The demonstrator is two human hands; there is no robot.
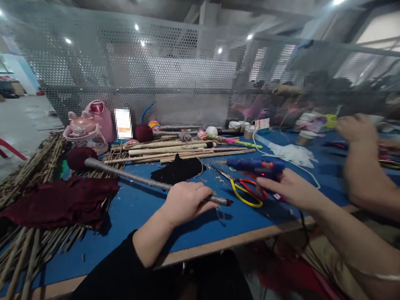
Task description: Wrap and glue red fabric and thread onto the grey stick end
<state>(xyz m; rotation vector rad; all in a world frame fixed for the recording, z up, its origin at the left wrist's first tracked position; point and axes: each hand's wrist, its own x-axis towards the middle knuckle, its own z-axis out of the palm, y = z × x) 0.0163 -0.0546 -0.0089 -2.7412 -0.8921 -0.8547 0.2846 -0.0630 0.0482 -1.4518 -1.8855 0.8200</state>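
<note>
My left hand [186,203] is closed around a thin stick wrapped in silver-grey [132,177], close to its right end. A dark red ball [80,159] forms the stick's far left end, and the short tip by my hand is dark red too. A loose thin strand hangs under that tip. In my right hand [295,189] is a blue glue gun [254,166], its nozzle pointing left. Scissors with red and yellow handles [247,193] lie open on the blue table [213,243], between my hands. Black cloth [177,169] lies behind the stick.
Dark red cloth [60,201] covers part of a heap of thin sticks [29,247] at left. Pale wooden rods [172,150] lie behind, near a pink container [100,119] and a phone [123,123]. White cable [289,164] runs at right, where a co-worker's arm [362,158] reaches in.
</note>
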